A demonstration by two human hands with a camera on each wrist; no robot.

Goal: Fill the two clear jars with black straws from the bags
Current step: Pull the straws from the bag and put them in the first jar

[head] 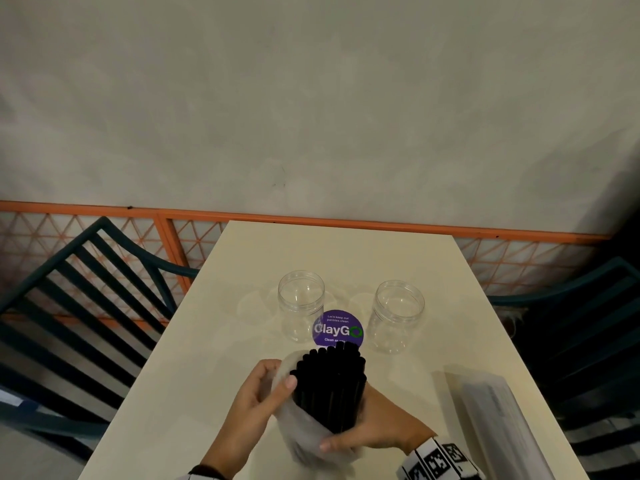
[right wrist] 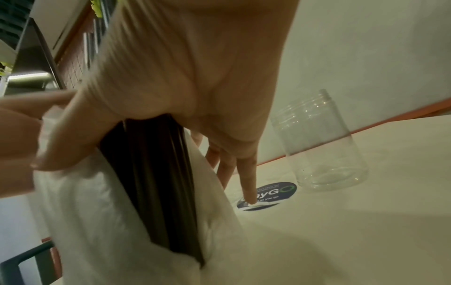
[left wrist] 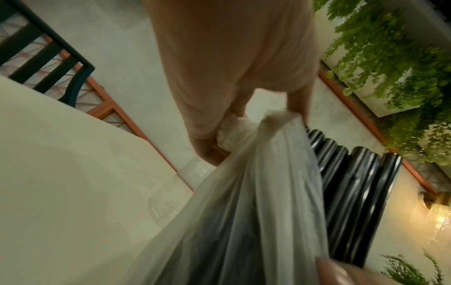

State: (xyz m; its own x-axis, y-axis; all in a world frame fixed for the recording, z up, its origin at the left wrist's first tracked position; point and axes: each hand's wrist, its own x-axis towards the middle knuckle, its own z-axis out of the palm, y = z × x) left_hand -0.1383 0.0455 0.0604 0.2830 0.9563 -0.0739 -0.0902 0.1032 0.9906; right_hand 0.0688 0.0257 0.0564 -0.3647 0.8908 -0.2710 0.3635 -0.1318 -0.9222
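Two empty clear jars (head: 301,303) (head: 398,315) stand upright mid-table, one on each side of a purple sticker. In front of them I hold a bundle of black straws (head: 332,382) that sticks up out of a translucent white bag (head: 304,434). My left hand (head: 268,386) pinches the bag's open edge (left wrist: 275,117) beside the straw tops (left wrist: 354,183). My right hand (head: 374,420) grips the lower bag and straws (right wrist: 156,173), thumb across the front. The right jar (right wrist: 319,142) shows behind my right fingers (right wrist: 246,173).
A second long bag (head: 498,420) lies flat along the table's right edge. The round purple sticker (head: 337,329) lies on the cream table (head: 194,375). Dark slatted chairs (head: 69,306) flank the table, and an orange rail with a grey wall runs behind.
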